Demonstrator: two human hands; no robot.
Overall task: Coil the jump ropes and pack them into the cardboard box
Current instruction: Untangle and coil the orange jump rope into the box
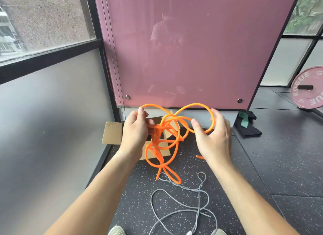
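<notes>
L hand (135, 131) fingers (140, 112) pinched orange rope (157, 138); R hand (214, 140) fingers (215, 115) curled loosely round its loop. Tangle hung between hands, long axis down, over box (111, 135), just beyond L fingers. Grey rope (198, 191) lay bodyward on floor (262, 164).

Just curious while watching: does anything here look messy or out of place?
The orange rope, held between the left hand and right hand, is a tangle of crossing loops, not a neat coil. The grey rope sprawls loose on the floor.
</notes>
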